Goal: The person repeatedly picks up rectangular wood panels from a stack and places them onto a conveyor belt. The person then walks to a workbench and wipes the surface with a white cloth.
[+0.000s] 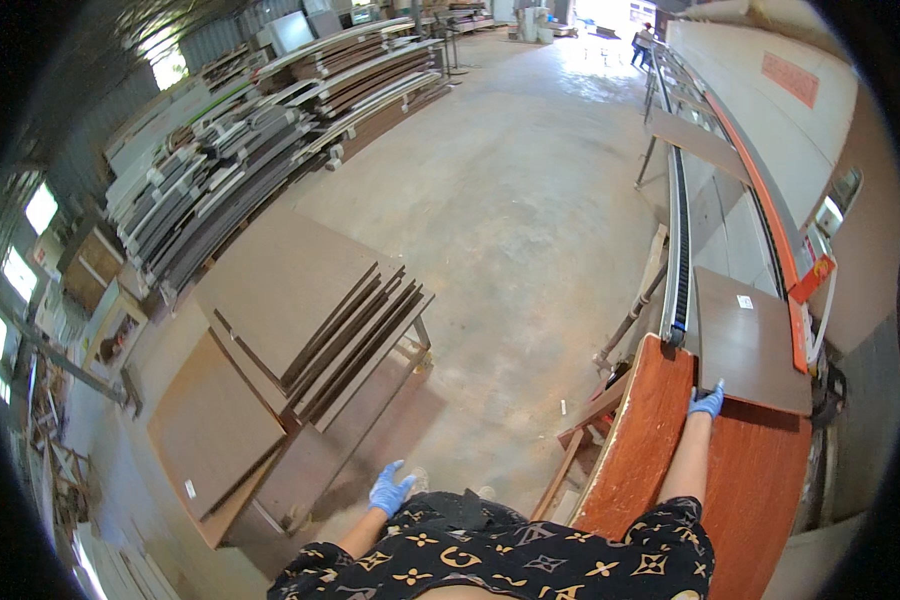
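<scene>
My right hand [707, 401], in a blue glove, is at the near left corner of a brown panel [755, 345]. Its fingers appear closed on the panel's near edge, though the underside of the grip is hidden. A small white label sits on top of this panel, which lies partly on a long machine and partly over a reddish-brown wooden table [740, 480]. Low at my left side hangs my left hand [390, 490], also gloved in blue, fingers apart and holding nothing. Nearest to it is a stack of brown panels [290, 280] on a low support.
Another labelled panel [215, 430] lies left of the stack. The orange-edged machine [770, 230] runs away along the right, with a further panel [698, 145] across it. Boards are piled [230, 170] at the far left. Far off, a person [642, 45] stands beside the machine.
</scene>
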The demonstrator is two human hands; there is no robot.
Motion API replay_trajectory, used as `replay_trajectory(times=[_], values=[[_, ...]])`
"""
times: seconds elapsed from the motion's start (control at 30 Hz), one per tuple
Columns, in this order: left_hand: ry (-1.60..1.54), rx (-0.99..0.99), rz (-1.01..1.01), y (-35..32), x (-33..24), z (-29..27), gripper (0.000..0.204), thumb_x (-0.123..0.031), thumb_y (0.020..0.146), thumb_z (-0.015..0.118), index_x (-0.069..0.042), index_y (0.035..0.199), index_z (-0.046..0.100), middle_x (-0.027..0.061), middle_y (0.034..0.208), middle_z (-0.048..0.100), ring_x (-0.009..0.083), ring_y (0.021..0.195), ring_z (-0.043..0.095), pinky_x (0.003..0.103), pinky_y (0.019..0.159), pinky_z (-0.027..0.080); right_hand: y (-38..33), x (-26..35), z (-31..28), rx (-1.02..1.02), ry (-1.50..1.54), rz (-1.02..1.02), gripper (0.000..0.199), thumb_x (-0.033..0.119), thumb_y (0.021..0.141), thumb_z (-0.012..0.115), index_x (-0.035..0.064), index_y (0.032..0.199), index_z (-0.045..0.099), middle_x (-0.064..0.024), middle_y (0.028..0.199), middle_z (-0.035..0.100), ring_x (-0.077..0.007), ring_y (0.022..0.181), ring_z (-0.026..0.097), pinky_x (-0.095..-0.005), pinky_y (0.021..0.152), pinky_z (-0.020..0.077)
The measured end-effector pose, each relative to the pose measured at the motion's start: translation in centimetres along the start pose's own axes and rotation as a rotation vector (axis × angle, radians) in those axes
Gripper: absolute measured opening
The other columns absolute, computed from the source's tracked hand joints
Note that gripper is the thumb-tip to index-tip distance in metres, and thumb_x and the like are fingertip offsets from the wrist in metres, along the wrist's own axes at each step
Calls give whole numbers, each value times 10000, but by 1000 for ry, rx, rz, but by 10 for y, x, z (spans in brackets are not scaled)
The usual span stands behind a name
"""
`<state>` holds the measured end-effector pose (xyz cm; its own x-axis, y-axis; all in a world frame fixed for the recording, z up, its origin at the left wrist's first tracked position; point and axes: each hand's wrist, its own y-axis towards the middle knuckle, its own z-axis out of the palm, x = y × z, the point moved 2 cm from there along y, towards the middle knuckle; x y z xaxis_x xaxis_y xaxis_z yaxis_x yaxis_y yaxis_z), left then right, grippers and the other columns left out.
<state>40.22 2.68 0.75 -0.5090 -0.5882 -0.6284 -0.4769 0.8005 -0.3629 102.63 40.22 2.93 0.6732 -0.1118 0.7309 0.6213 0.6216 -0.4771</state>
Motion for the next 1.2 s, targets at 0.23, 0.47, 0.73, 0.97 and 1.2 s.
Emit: replay_trajectory(times=[0.23, 0.47, 0.73, 0.97, 1.2], values=[[-10, 184, 154, 26, -23, 22, 550, -390, 781, 593, -80, 1212, 448, 160, 1207, 486, 294, 1127, 458, 351, 939, 360, -104, 33, -126, 15, -154, 43, 439, 460, 732, 640, 89, 951, 557, -39, 880, 593, -197, 736, 527, -350, 615, 452], [-62, 542, 385, 48, -124, 77, 611, -400, 795, 585, -72, 1264, 372, 155, 1248, 450, 312, 1132, 454, 377, 926, 377, -313, 5, -150, 567, -781, 516, 320, 284, 750, 651, -1, 874, 575, -106, 730, 603, -175, 562, 561, -294, 536, 475], [-479, 1261, -39, -14, -194, 136, 526, -399, 784, 604, -134, 1212, 453, 36, 1150, 512, 133, 942, 512, 319, 774, 456, -294, 110, -327, -756, -1813, -523, 609, 392, 794, 543, 20, 1254, 395, -203, 1275, 411, -319, 1167, 402, -391, 973, 313], [-703, 1159, -188, -7, -196, 122, 450, -465, 776, 582, -124, 1069, 566, -5, 997, 607, 116, 894, 571, 276, 747, 469, -289, 104, -366, -514, -1405, -472, 600, 306, 792, 594, 22, 1274, 376, -166, 1276, 422, -285, 1143, 429, -388, 948, 350], [-826, 709, -2, 42, -194, -8, 479, -492, 759, 594, -81, 1005, 587, 60, 867, 608, 170, 745, 589, 336, 648, 502, -241, 51, -280, 158, -514, -43, 475, 271, 799, 588, 68, 1205, 446, -103, 1157, 509, -243, 1048, 482, -403, 889, 402]])
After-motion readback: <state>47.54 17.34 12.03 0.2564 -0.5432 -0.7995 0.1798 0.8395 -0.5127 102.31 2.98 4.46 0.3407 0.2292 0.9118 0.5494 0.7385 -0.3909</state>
